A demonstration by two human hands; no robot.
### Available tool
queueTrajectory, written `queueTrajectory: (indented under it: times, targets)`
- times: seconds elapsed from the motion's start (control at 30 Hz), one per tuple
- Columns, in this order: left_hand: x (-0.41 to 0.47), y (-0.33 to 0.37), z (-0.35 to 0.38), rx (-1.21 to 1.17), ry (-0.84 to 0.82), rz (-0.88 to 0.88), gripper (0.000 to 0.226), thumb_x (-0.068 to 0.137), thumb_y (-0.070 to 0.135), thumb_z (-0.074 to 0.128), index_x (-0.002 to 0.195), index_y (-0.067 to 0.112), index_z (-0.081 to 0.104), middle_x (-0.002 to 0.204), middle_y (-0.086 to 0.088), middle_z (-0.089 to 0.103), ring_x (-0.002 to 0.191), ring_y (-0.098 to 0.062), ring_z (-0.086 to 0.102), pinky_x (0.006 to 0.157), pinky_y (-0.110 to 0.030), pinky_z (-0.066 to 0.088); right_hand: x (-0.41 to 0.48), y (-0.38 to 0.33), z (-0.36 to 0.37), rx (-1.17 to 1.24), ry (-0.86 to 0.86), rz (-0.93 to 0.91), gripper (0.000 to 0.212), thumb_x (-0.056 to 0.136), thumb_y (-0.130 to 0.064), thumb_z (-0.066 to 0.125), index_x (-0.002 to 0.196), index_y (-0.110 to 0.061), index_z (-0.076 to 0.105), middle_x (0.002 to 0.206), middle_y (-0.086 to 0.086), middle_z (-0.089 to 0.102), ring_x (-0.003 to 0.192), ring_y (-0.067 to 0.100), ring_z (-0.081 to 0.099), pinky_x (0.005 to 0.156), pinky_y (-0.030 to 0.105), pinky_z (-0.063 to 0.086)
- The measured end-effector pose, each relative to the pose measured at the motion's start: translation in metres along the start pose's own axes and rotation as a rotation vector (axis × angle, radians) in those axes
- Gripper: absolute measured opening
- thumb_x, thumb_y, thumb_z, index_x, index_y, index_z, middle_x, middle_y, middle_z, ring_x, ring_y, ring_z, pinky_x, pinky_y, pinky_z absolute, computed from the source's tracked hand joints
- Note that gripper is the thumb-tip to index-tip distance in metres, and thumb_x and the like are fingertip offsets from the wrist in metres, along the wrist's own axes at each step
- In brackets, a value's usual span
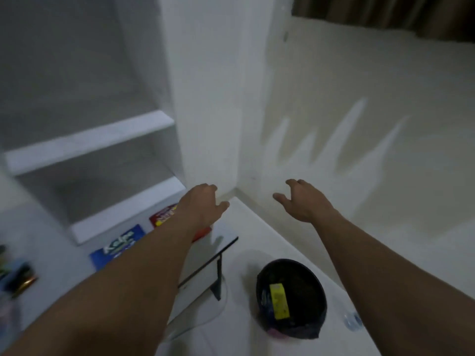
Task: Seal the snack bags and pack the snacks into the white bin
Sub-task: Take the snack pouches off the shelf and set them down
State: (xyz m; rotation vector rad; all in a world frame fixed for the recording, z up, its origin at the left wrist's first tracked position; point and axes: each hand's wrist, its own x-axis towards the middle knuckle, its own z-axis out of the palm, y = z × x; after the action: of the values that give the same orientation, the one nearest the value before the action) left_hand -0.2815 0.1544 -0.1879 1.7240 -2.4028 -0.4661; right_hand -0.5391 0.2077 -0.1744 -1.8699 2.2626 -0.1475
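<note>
While both arms reached forward with nothing in them, the packing job looked barely begun. At far left, blurred clutter (20, 276) sat on the table (208, 255), too smeared to identify. Just right of it a blue bag (118, 246) lay flat in front of the white shelf (90, 142), and a red bag (164, 214) lay just beyond, partly hidden by the left forearm; a strip of orange-red showed under the wrist, though what it belonged to could not be told. The left hand (203, 204) hovered above the table's far corner, fingers loosely curled and empty. The right hand (305, 201) hung past the table edge near the wall (359, 98), fingers bent and apart, gripping nothing. Below it a black bucket (290, 296) stood on the floor with a yellow item and other scraps inside. No white bin appeared anywhere in view. Whether either bag had been sealed could not be made out through the blur, so, judging by this view, sealing, finding the bin and packing all remained to be done.
</note>
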Motion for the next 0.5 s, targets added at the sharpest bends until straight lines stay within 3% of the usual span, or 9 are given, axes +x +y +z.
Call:
queueTrajectory:
  times: [0.23,0.5]
  targets:
    - [-0.061,-0.091,-0.056,0.018,0.050,-0.199,0.072,0.091,0.058,0.052,0.145,0.011,0.043,0.147,-0.013,0.046,0.135,-0.030,0.043,0.108,-0.041,0.039,0.009,-0.123,-0.007,0.000,-0.054,-0.205,0.074,0.097,-0.060,0.039,0.149,-0.007,0.035,0.148,0.016,0.043,0.134,0.033,0.044,0.104,0.043,0.041]
    - [-0.084,-0.176,-0.043,-0.020,0.050,-0.468,0.076,0.090,0.059,0.052,0.148,0.012,0.037,0.150,-0.013,0.042,0.137,-0.029,0.041,0.109,-0.041,0.038,0.057,-0.203,0.053,-0.043,-0.177,-0.405,0.069,0.098,-0.059,0.038,0.139,-0.003,0.045,0.140,0.018,0.050,0.129,0.033,0.049,0.102,0.043,0.044]
